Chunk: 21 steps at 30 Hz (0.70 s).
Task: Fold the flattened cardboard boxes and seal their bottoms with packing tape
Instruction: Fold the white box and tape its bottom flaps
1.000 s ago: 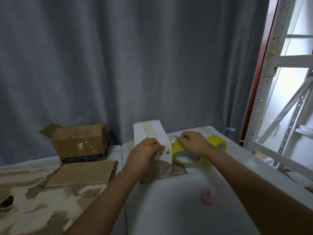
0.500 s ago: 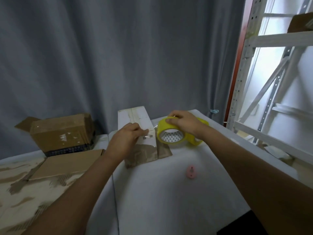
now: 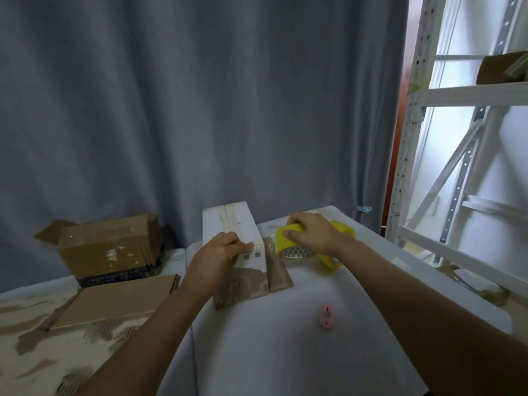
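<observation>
A folded white and brown cardboard box (image 3: 228, 224) stands on the white table (image 3: 285, 352), with a strip of clear tape along its top seam. My left hand (image 3: 214, 258) presses on the box's near top edge, fingers on the tape end. My right hand (image 3: 311, 232) grips a yellow roll of packing tape (image 3: 285, 238) just right of the box, low over the table. A second yellow roll (image 3: 343, 230) lies behind my right wrist. A flattened cardboard box (image 3: 120, 301) lies at the left.
An assembled brown box (image 3: 108, 247) with an open flap sits at the back left. A small pink cutter (image 3: 327, 315) lies on the table near the front. A white metal shelf rack (image 3: 457, 138) stands at the right, a grey curtain (image 3: 200, 95) behind.
My right hand lifted the yellow roll away from the box, then lowered it again beside the box. My left hand stayed on the box's near top edge. The view shifted.
</observation>
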Each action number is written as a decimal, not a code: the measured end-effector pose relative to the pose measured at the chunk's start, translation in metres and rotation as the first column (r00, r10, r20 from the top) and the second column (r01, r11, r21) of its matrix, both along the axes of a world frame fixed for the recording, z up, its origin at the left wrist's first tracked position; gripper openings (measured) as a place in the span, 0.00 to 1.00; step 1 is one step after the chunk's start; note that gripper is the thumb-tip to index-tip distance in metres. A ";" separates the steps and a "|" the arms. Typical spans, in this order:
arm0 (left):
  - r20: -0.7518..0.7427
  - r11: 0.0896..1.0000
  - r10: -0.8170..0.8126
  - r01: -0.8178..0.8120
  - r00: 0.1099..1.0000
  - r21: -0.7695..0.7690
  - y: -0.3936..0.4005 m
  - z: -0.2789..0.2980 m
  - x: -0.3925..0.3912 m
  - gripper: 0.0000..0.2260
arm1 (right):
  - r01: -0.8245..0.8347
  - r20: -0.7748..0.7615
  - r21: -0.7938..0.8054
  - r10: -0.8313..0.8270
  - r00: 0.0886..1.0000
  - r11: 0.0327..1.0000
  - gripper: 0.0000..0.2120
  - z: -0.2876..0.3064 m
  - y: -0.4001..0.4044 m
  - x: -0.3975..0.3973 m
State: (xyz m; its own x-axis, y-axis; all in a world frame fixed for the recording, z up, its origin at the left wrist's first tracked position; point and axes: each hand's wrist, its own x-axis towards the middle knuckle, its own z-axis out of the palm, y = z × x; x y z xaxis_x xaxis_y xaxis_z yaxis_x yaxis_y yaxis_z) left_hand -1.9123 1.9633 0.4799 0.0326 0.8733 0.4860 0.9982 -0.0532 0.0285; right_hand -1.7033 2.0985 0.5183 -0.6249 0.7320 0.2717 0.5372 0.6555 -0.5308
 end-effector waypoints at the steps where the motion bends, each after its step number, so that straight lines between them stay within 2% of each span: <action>1: 0.000 1.000 0.002 -0.002 1.000 -0.005 0.000 0.000 0.000 0.20 | 0.002 -0.015 -0.038 -0.002 1.000 0.999 0.09 -0.004 0.003 0.002; 4: 0.021 1.000 -0.015 0.014 1.000 0.020 0.000 -0.003 0.000 0.18 | -0.011 -0.111 -0.207 -0.012 0.994 0.978 0.07 -0.024 0.009 0.010; 6: 0.029 0.998 -0.029 0.027 0.999 0.050 0.002 -0.007 -0.002 0.17 | -0.018 -0.163 -0.263 -0.026 0.986 0.965 0.08 -0.038 0.008 0.009; 11: 0.033 0.993 -0.067 0.063 0.997 0.101 0.000 -0.006 -0.002 0.16 | 0.037 -0.227 -0.192 -0.081 0.971 0.981 0.13 -0.050 0.003 0.000; 14: 0.054 0.994 -0.054 0.048 0.997 0.103 0.001 -0.006 0.001 0.14 | 0.183 -0.309 -0.138 -0.217 0.926 0.974 0.09 -0.060 0.002 0.015; 15: 0.061 0.995 -0.037 0.031 0.997 0.097 0.001 -0.006 0.002 0.14 | 0.240 -0.249 -0.120 -0.264 0.932 0.963 0.08 -0.067 0.000 0.024; 17: 0.068 0.994 -0.027 0.020 0.997 0.110 0.001 -0.007 0.004 0.14 | 0.288 0.006 -0.127 -0.289 0.957 0.949 0.09 -0.083 -0.005 0.043; 19: 0.075 0.992 -0.030 0.020 0.997 0.126 0.000 -0.008 0.004 0.13 | 0.257 0.288 -0.219 -0.190 0.939 0.941 0.10 -0.099 -0.013 0.061; 21: 0.080 0.994 -0.008 -0.001 0.997 0.109 -0.002 -0.006 0.007 0.13 | 0.190 0.435 -0.313 -0.037 0.899 0.931 0.16 -0.111 -0.020 0.071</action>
State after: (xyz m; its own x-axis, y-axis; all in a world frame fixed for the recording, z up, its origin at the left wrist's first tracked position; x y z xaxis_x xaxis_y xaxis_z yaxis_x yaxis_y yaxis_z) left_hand -1.9056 1.9614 0.4736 -0.0072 0.8149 0.5796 0.9927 -0.0641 0.1024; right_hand -1.6326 2.0788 0.4072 -0.5298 0.8035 -0.2716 0.8166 0.3967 -0.4192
